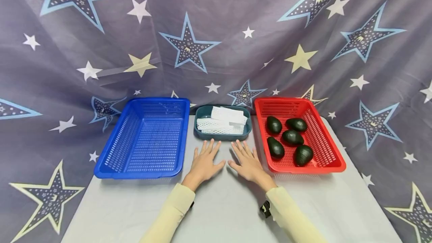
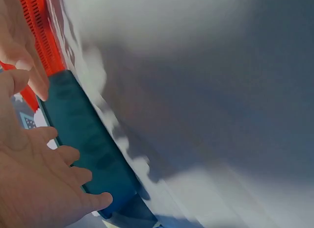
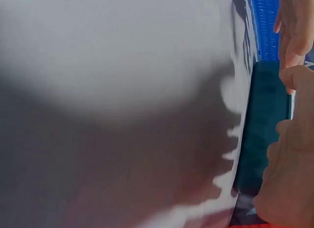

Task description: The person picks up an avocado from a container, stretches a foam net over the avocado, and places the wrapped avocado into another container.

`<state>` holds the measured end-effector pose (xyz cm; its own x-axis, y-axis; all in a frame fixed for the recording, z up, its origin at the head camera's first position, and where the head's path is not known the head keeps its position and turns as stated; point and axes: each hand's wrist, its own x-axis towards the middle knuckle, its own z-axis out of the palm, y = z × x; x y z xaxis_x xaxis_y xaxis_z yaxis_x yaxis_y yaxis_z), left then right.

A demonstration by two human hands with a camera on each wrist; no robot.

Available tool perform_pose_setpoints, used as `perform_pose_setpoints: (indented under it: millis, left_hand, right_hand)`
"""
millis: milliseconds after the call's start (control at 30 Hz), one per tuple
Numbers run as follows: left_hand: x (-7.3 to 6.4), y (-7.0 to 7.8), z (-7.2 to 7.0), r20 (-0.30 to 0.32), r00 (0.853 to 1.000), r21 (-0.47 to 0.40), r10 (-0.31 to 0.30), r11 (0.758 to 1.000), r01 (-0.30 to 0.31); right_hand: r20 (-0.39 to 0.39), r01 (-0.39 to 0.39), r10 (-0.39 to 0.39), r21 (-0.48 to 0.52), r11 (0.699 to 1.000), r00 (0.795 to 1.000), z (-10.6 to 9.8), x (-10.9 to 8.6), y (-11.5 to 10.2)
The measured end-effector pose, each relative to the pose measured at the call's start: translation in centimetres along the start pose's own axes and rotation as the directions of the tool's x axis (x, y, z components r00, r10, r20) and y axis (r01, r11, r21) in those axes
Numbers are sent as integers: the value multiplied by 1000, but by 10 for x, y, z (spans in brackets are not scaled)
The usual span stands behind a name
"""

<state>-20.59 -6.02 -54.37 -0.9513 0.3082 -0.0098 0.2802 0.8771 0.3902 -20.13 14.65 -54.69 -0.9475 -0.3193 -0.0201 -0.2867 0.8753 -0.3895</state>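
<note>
Both hands hold nothing. My left hand (image 1: 204, 162), palm down with fingers spread, is over the table just in front of a dark green bin (image 1: 221, 137). To its right my right hand (image 1: 248, 163) mirrors it, thumbs pointing toward each other with a small gap. White foam net sleeves (image 1: 222, 123) lie in the green bin. Several dark avocados (image 1: 293, 137) sit apart in a red basket (image 1: 327, 169) on the right. At the left stands a blue basket (image 1: 155, 149) with a bare perforated floor. Both wrist views show the green bin's wall (image 2: 88, 135) beyond the fingers.
A pale cloth-covered table (image 1: 229, 213) carries the three containers along its back. Behind it hangs a grey curtain (image 1: 222, 21) with a star pattern, close to the containers' far rims. The baskets' slanted rims flank the hands on both sides.
</note>
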Motion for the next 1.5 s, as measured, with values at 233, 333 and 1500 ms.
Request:
perform_pose_setpoints:
  millis: [233,333,1500]
  left_hand:
    - [-3,-1,-3,-11,1000,-43,-20,999,19]
    - [0,0,-3,-10,999,-67,-30,997,30]
    - [60,153,3,170,981,-826,-98,528,196]
  right_hand:
    - [-10,57,-57,63,996,998,-10,8,-18]
    - [-23,86,-85,80,993,996,-27,12,-30]
    - [155,-9,16,-42,999,988,-189,27,76]
